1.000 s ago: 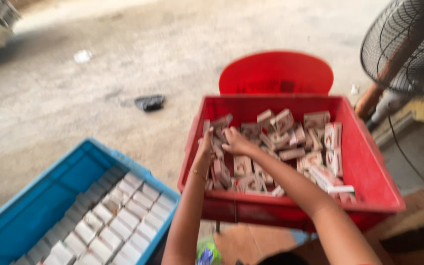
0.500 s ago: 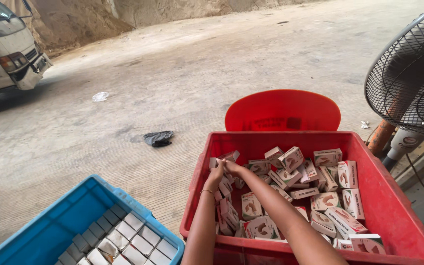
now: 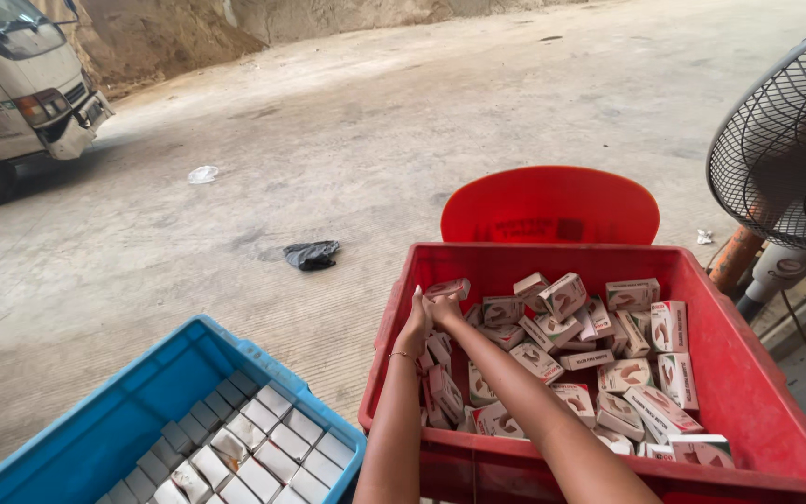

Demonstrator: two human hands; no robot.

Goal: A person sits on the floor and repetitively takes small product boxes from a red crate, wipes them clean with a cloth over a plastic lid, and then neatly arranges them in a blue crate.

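A red plastic crate (image 3: 748, 373) holds several small white-and-red cartons (image 3: 608, 345) in a loose heap. Both my forearms reach into its near-left part. My left hand (image 3: 414, 325) stands with its fingers straight and together, next to the crate's left wall. My right hand (image 3: 444, 310) presses against it from the right, and a small carton (image 3: 450, 288) sits at its fingertips. Whether the left hand also grips that carton is hidden. A thin bracelet (image 3: 403, 355) circles my left wrist.
A blue crate (image 3: 114, 420) at lower left holds neat rows of white cartons. A red chair back (image 3: 549, 207) rises behind the red crate. A standing fan (image 3: 785, 149) is at right, a white truck (image 3: 11, 84) at upper left, and a black bag (image 3: 312, 254) on the concrete.
The view has tilted up, showing more ground and the truck. My hands shifted from the heap's middle toward the crate's left wall and came together.
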